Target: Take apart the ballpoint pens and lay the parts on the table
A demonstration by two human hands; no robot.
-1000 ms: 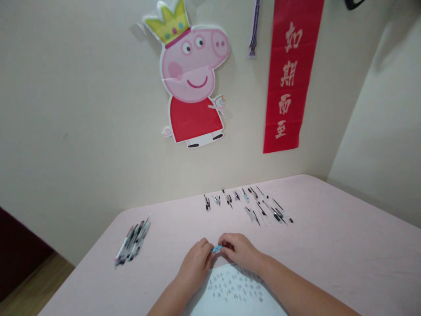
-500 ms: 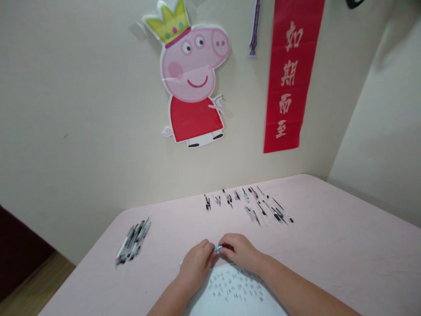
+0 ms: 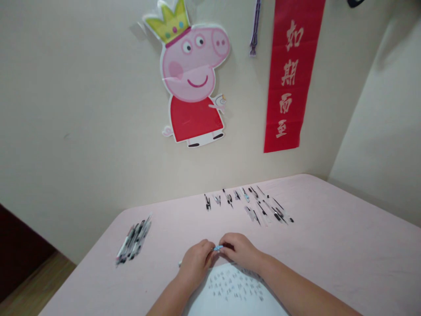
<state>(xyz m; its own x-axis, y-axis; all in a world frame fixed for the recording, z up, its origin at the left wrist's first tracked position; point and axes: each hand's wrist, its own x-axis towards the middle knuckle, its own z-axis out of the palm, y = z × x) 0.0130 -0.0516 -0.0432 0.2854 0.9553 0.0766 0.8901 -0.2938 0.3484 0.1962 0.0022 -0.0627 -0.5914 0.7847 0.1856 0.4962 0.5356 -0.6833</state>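
My left hand (image 3: 196, 262) and my right hand (image 3: 239, 250) meet over the pink table (image 3: 329, 245), fingers curled. Between their fingertips they pinch a small pen (image 3: 217, 248) with a light blue part showing; a thin white tip pokes out left of my left hand. Just below the hands lies a white sheet of paper (image 3: 235, 292) covered with handwritten characters.
A bundle of black and white pens (image 3: 133, 241) lies at the table's left edge. Several pen parts (image 3: 251, 204) are spread in a row near the wall. A cartoon pig cutout (image 3: 192, 79) and a red banner (image 3: 289, 74) hang on the wall.
The hands have drawn slightly closer, so less of the blue part shows between them. A white tip now sticks out left of my left hand.
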